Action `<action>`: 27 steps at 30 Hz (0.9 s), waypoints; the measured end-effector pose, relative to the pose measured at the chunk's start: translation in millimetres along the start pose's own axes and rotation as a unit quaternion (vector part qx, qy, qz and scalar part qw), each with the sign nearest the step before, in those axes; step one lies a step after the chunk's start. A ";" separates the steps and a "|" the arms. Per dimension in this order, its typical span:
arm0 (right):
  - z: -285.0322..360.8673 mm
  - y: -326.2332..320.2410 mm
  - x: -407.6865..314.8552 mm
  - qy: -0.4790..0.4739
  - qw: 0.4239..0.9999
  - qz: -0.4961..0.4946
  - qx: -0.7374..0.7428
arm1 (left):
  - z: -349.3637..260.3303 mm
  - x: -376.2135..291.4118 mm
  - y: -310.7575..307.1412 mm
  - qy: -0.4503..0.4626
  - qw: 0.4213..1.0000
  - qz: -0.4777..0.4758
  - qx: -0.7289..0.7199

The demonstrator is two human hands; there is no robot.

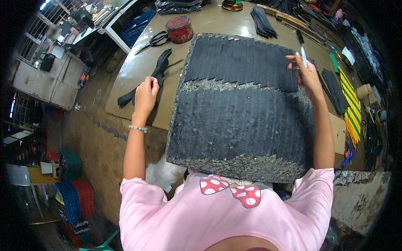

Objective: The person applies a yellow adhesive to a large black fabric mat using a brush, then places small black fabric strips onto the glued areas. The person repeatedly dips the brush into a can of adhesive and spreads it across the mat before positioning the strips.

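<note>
Before me a board with a rough, grey, speckled surface (232,166) leans from the table toward my chest. Two rows of black ribbed strips lie side by side across it, an upper row (238,59) with stepped ends and a lower row (235,122). Left of the board, my left hand (147,94) is closed on a bundle of black strips (162,64) at the table. My right hand (304,72), over the board's upper right corner, holds a slim white-handled brush (303,55) with a dark, blurred tip pointing up.
On the table (138,73) are black-handled scissors (158,39), a round red tin (179,29) and more black strips (263,22). To the right lie further black strips (335,91) and yellow-green striped strips (351,109). A white furry thing (165,172) shows below the board.
</note>
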State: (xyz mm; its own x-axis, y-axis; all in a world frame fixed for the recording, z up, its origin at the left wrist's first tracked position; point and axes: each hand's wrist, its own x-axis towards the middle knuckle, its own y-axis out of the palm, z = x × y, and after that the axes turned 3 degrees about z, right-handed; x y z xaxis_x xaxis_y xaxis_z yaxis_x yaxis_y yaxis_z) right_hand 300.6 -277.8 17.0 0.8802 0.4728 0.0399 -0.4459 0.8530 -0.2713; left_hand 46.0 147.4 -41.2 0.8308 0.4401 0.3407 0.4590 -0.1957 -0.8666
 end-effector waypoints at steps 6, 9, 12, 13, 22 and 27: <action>49.7 105.0 -46.9 0.080 0.960 0.238 0.128 | -95.7 -2.4 -41.5 0.015 0.966 -0.071 -0.248; 55.2 145.8 -67.8 0.006 0.921 0.247 0.300 | -161.9 -20.1 -34.0 0.098 0.945 -0.057 -0.308; 56.5 120.9 -58.2 -0.015 0.943 0.137 0.304 | -206.5 -28.2 -15.7 0.107 0.931 0.036 -0.346; 57.3 107.4 -52.9 -0.065 0.946 0.112 0.299 | -216.7 -32.2 -10.1 0.103 0.925 0.064 -0.361; 32.7 -59.1 -58.0 0.071 0.984 0.142 0.077 | -298.2 -78.1 37.3 0.115 0.827 0.297 -0.463; -6.8 -77.5 -60.1 0.114 0.973 0.184 0.077 | -318.8 -84.6 55.0 0.074 0.826 0.298 -0.473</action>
State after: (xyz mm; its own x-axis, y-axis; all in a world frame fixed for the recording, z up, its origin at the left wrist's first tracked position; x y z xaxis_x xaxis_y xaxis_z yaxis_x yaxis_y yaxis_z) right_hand 283.3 -373.8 29.1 0.6619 0.7059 -0.2521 -0.7411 0.6667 -0.0790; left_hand 101.4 -180.0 -1.4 0.9950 -0.0807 0.0580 -0.0639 -0.9667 -0.2480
